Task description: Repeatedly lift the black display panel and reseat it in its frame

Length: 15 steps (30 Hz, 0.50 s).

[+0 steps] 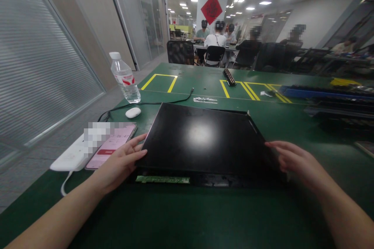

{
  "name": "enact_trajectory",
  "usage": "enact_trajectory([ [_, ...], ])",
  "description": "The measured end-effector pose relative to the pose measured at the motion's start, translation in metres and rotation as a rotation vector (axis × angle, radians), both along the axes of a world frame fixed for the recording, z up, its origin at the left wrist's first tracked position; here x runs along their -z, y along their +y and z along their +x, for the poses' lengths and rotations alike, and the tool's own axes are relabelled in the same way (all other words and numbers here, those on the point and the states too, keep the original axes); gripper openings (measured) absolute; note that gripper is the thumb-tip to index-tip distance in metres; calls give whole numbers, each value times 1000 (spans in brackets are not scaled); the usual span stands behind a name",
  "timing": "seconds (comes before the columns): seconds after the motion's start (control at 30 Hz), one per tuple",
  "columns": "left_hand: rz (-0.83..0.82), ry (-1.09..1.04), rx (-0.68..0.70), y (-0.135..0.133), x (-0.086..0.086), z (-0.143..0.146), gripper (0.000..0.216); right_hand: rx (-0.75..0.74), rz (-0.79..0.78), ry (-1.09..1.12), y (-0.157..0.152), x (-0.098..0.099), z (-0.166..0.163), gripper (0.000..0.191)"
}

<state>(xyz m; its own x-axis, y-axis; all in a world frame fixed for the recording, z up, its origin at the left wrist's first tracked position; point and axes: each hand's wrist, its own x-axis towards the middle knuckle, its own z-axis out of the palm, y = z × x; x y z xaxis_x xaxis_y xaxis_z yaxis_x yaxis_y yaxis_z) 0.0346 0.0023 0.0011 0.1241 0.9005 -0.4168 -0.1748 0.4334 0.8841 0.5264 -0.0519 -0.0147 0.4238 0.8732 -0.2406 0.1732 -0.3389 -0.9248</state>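
Plainly, the flat glossy black rectangular panel (201,138) lies on the green table mat (187,218), a green circuit strip (162,179) bare at its near edge. The left hand (122,161) meets its left edge, fingers together, grip unclear. The right hand (295,161), fingers outstretched, touches the right edge, so handling looks barely begun.

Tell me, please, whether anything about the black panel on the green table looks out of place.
Along the near edge of the black panel, left of centre, a green circuit strip lies bare; no other edge shows one. The left hand and right hand touch its sides. Nothing looks spilled.
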Motion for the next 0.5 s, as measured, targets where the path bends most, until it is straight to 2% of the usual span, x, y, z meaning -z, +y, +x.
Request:
enact_trajectory([
  [0.13,0,11,-8,-1,-3,1,91,79,62,-88,2,-5,0,48],
  [0.27,-19,15,-13,-2,-6,2,96,96,84,-219,5,2,8,38],
  [0.4,-7,1,-18,-2,-6,4,101,-37,-2,-526,7,17,20,39],
  [0.5,-17,19,-34,-3,-7,6,102,-162,37,-752,8,26,25,37],
])
